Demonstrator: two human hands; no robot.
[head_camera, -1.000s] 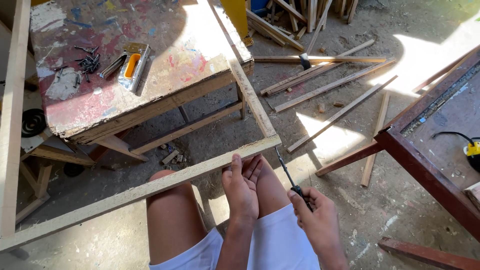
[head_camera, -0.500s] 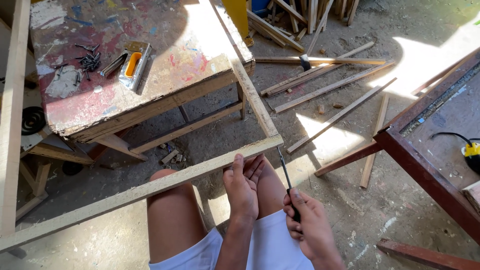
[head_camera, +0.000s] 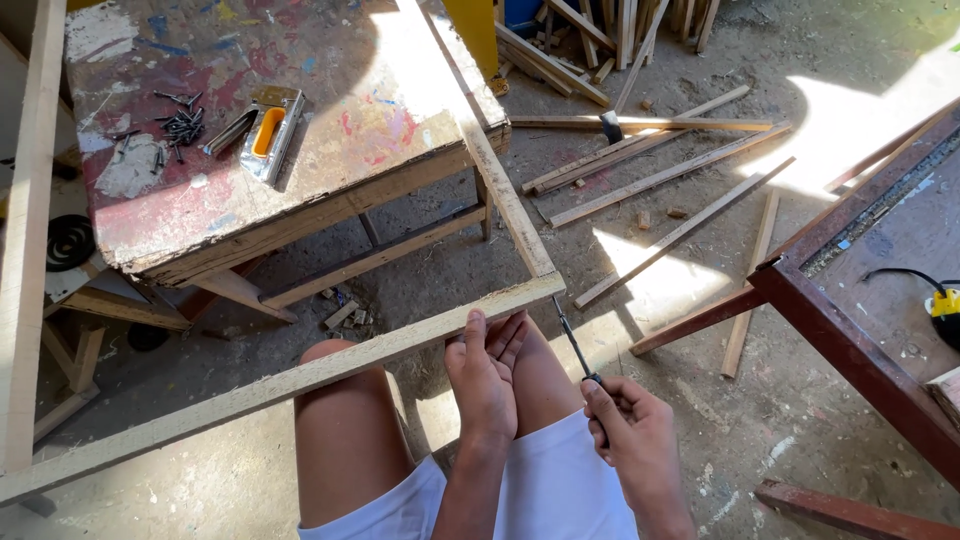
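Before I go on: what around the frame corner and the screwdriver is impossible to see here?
Head view:
- Screwdriver tip: too thin to tell whether it touches the wooden frame.
- Its handle: wrapped by the right hand.
- Any screw at the corner: too small.
- Frame underside: covered by the left hand.

A pale wooden frame (head_camera: 300, 375) of thin, rough-sawn strips lies across a seated person's bare knees, its near rail running from lower left up to a corner joint at centre. A second rail runs from that corner away toward the far paint-stained tabletop. A slim screwdriver (head_camera: 574, 345) with a dark shaft and handle slants just right of the corner, its tip close under the joint.
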